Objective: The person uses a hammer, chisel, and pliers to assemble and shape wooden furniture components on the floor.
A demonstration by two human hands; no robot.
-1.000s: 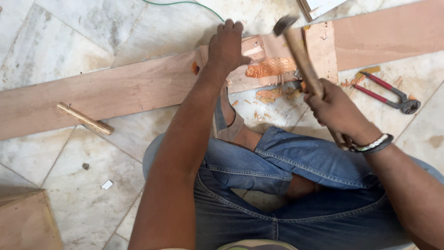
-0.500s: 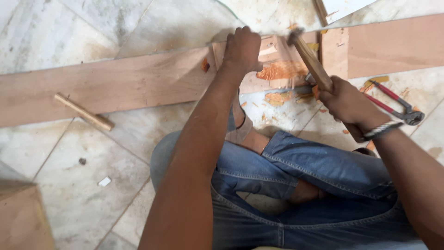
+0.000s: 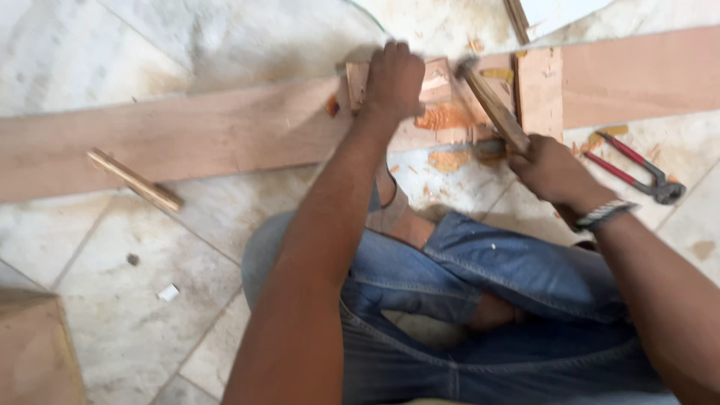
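You sit on a pale marble-tiled floor (image 3: 135, 315) with thin grout lines; a brown wooden block (image 3: 34, 352) lies at eight o'clock, evenly lit.

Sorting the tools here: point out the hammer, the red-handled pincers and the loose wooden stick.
hammer (image 3: 491, 111), head view, on its wooden handle above the right hand.
red-handled pincers (image 3: 626, 166), head view, on the red handles.
loose wooden stick (image 3: 135, 180), head view, mid-length.

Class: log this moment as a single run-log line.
left hand: pressing small wood piece on plank | right hand: gripping hammer | pincers: on floor
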